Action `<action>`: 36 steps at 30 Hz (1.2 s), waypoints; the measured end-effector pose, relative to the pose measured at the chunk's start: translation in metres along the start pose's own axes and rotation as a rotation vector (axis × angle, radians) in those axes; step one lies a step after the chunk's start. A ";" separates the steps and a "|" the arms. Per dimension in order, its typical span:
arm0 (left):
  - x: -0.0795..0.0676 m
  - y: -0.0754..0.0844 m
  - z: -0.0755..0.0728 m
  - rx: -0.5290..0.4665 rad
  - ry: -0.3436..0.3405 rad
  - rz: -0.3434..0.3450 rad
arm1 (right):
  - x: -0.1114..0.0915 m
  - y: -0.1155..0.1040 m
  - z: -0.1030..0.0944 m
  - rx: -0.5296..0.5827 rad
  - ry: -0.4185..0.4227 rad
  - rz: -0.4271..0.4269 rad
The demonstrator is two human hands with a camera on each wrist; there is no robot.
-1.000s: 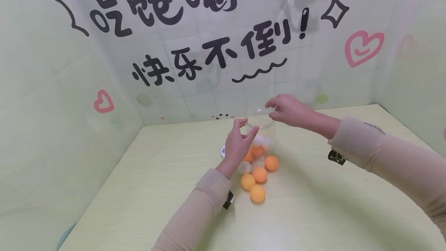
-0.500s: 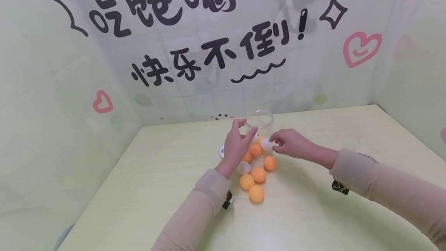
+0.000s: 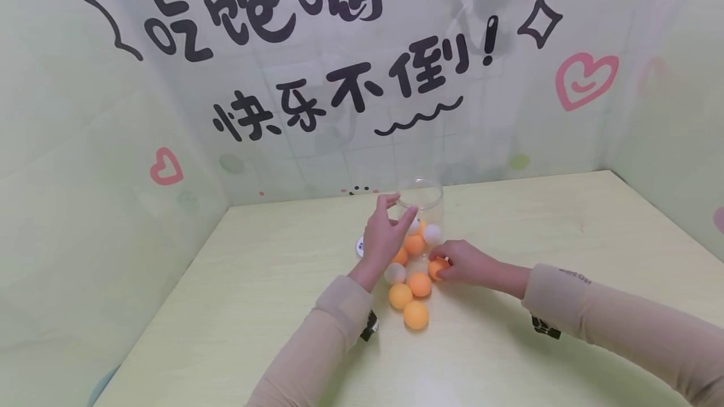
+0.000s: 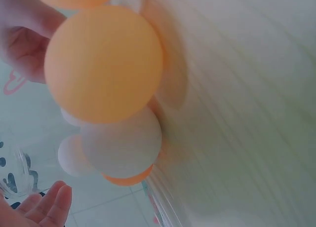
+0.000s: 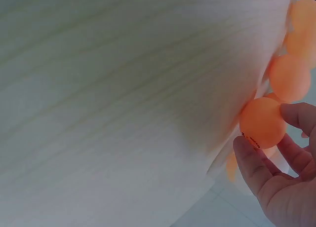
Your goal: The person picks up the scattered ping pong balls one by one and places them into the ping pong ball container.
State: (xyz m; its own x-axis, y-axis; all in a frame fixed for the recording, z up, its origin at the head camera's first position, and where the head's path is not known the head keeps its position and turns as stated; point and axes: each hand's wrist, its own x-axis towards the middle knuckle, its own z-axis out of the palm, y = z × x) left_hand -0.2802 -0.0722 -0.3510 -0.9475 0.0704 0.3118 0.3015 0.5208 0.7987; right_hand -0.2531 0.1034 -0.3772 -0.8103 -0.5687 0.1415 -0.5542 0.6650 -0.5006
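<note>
One clear, plastic-looking cylinder (image 3: pixel 432 209), head view, is standing toward the back edge of a pale wood-grain table (image 3: pixel 283 294); the left hand (image 3: pixel 384 234), fingers wide, is cupping its left side. One orange plastic ball (image 3: pixel 437 267) is sitting nearer the front edge. Left wrist view: one yellow-orange ball (image 4: pixel 103 64) is filling the foreground. Right wrist view: the right hand (image 5: pixel 287 180) is pinching the orange plastic ball. Advisable: squeezing lightly, lifting straight, sparing neighbouring balls (image 5: pixel 290 78).

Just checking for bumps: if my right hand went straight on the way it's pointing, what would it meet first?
First, the orange ball your right hand holds; beyond, perhaps the clear jar or the white ball outside it, though depth is unclear.
</note>
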 end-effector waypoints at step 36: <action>-0.001 -0.001 0.000 -0.007 -0.009 0.011 | -0.001 -0.012 -0.057 -0.044 0.043 0.101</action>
State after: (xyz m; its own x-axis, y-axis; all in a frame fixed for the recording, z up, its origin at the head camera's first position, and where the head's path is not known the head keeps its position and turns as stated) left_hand -0.2794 -0.0729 -0.3516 -0.9451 0.0834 0.3159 0.3124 0.5136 0.7992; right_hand -0.2569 0.1236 -0.3227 -0.8693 -0.4771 0.1294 -0.4765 0.7389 -0.4765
